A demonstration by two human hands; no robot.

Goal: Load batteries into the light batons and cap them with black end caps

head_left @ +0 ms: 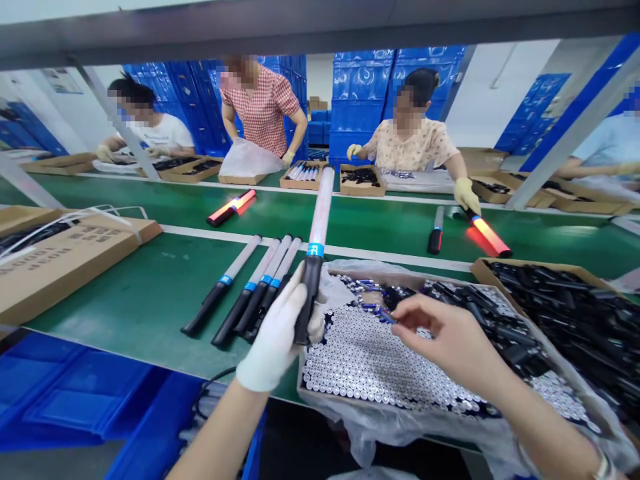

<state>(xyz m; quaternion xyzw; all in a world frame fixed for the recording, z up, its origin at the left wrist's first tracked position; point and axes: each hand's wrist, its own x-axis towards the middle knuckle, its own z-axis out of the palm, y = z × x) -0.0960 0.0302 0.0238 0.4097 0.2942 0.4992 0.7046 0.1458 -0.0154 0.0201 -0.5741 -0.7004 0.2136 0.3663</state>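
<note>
My left hand, in a white glove, is wrapped round the black handle of a baton with a clear tube and a blue band, held tilted upward. My bare right hand pinches a small blue battery above a box of batteries standing on end in rows. Loose batteries and black parts lie over the back and right of that box. Left of my gloved hand, several similar batons rest side by side on the green table.
A carton stands at the left, and a box of black parts at the right. Lit red batons lie on the belt. Across it, people work; one gloved hand touches a lit baton. Blue bins sit below left.
</note>
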